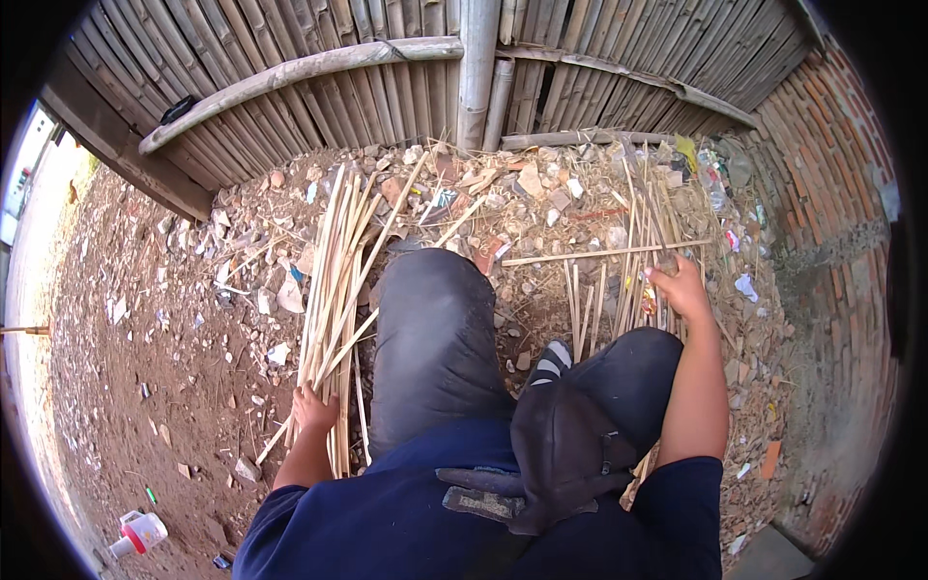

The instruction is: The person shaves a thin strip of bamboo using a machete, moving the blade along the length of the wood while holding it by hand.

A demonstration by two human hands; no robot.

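Observation:
On the left, my left hand [315, 410] has its fingers curled at the near part of a long bundle of pale split bamboo strips [333, 261]. The strips lie lengthwise beside my left knee, a few of them crossing at a slant. Over to the right, my right hand [682, 288] is closed around a long, narrow tool with a greyish-brown handle end [666, 261]; its far part blends into the strips behind it. Beneath that hand lie more bamboo strips [633, 232], with one strip [599, 253] lying crosswise over the ground.
A bamboo-slat wall [387, 97] with a thick post [478, 77] stands ahead. To the right rises a brick wall [831, 164]. Stones, brick pieces and litter cover the dirt ground [184, 367]. A white and red plastic container [140, 534] lies at the lower left.

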